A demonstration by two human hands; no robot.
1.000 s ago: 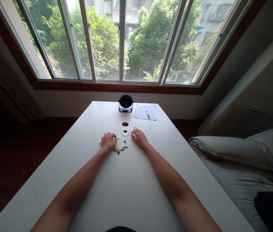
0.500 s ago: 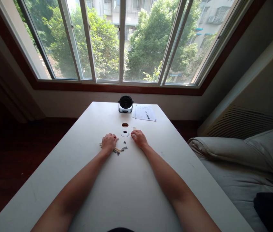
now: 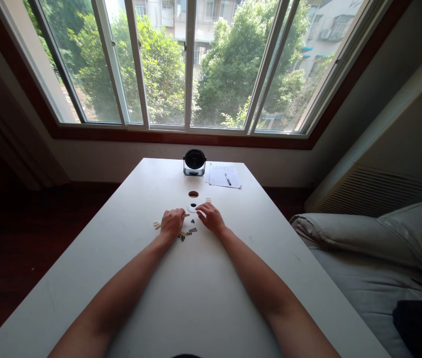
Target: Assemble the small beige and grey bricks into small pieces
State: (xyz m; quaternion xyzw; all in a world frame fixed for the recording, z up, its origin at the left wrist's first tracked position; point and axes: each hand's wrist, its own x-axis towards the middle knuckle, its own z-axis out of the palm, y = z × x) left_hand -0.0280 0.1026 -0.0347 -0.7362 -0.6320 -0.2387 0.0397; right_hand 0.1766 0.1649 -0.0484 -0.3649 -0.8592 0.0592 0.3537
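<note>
My left hand (image 3: 172,222) is closed, with a small tan building-brick piece (image 3: 186,215) sticking out from its fingertips. My right hand (image 3: 211,218) is just to the right, its thumb and fingers apart with nothing seen between them. Its fingertips are beside a white ring-shaped cover (image 3: 190,210). A tiny dark piece (image 3: 192,221) lies between the hands. Nearer to me are a grey piece (image 3: 193,229) and several dark pieces (image 3: 182,238). Tan pieces (image 3: 157,225) lie left of my left hand, and more tan pieces (image 3: 208,200) lie beyond my right hand.
A white table (image 3: 196,298) stretches toward the window. Past the ring is a round hole (image 3: 193,194) in the tabletop. A small black fan (image 3: 195,160) stands at the far end, beside paper sheets (image 3: 220,175) with a pen (image 3: 228,179). A sofa (image 3: 356,238) stands at the right.
My left hand has moved right, off the left tan pieces, and now has a tan piece at its fingertips. My right hand has shifted slightly left and toward me.
</note>
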